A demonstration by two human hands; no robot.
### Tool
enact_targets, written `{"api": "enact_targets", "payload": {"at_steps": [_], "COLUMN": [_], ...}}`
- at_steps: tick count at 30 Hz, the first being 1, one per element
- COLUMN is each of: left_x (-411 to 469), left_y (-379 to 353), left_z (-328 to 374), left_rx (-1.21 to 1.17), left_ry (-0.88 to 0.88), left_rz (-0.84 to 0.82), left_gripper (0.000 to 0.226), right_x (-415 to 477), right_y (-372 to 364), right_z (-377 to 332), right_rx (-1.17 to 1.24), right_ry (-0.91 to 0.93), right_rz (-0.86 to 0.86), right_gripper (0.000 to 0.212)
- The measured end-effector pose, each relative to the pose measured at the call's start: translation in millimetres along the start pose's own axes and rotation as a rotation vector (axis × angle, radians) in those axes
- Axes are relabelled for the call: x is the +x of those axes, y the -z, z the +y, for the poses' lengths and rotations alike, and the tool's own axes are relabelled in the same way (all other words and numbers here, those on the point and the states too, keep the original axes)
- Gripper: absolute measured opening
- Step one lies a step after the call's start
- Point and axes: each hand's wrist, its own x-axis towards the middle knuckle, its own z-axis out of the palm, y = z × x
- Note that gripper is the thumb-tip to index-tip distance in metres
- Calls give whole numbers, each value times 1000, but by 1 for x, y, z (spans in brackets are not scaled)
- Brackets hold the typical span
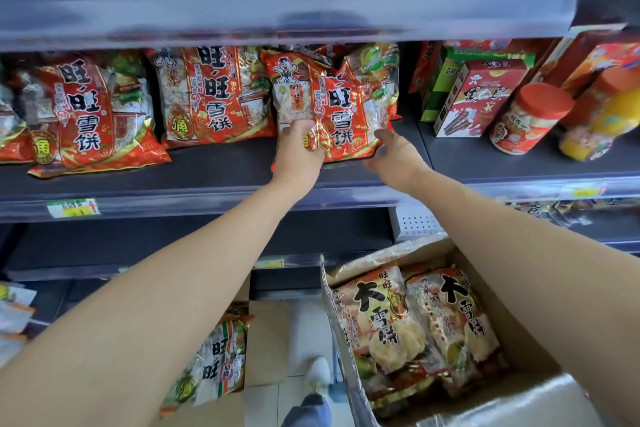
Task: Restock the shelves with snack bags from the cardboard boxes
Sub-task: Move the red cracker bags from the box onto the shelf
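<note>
- A shop aisle with a dark grey metal shelf [214, 166] carrying a row of snack packets at chest height.
- The left hand [298, 152] grips the lower left corner of a red crinkly plastic snack bag [332, 107], which stands on the shelf leaning against its neighbours.
- The right hand [394, 156] is spread open, fingers touching the bag's lower right corner.
- Below right, an open brown cardboard box [491, 291] holds two orange-labelled rice cracker bags [415, 322].
</note>
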Motion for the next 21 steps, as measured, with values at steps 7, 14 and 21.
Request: {"api": "enact_targets", "payload": {"at_steps": [7,14,21], "left_x": [-65,-141,-188], "left_y": [-37,-80,-119], "left_z": [13,7,-25], "left_rx": [11,64,196], "left_ry": [-18,43,199], "left_rz": [-174,-363,-492], "left_gripper": [37,30,28], "right_x": [-65,-119,-147], "right_y": [29,36,20], "right_z": [45,110,160], "right_rx": [-95,-108,-146], "right_ry": [53,-53,-159], "right_rz": [19,-68,-221], "right_gripper": [50,32,29]}}
